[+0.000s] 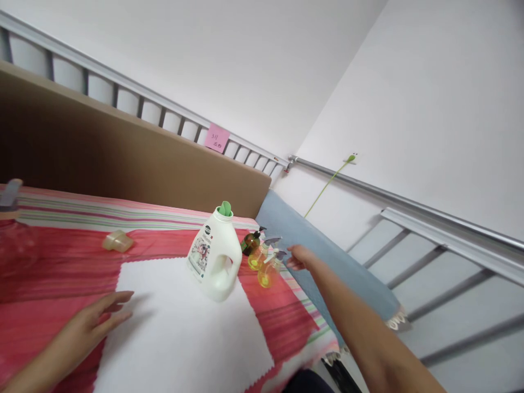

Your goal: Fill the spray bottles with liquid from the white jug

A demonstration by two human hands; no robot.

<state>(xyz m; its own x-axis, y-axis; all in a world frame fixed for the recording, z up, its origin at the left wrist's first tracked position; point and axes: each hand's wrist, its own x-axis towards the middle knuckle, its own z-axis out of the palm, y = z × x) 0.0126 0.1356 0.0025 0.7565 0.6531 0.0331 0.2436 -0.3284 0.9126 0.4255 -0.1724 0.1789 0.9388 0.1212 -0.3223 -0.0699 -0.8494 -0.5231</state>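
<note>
A white detergent jug [215, 256] with a green spout stands uncapped at the back of a white cloth [180, 327] with zigzag edges. My left hand [98, 317] hovers over the cloth's left edge, holding nothing, thumb and fingers apart. To the right, my right hand [299, 257] is beside two spray bottles with yellow liquid, the nearer spray bottle [267, 274] and the farther spray bottle [256, 256]. Its fingers are slightly bent and look empty, just short of the spray heads. Behind them stands a dark amber pump bottle [249, 243].
A translucent yellowish cap [118, 241] lies on the red striped cloth [155, 245]. At the left edge is a clear bottle [16, 240] with a grey top. A brown board [123, 158] and white railing close off the back; a blue cover [327, 248] hangs at right.
</note>
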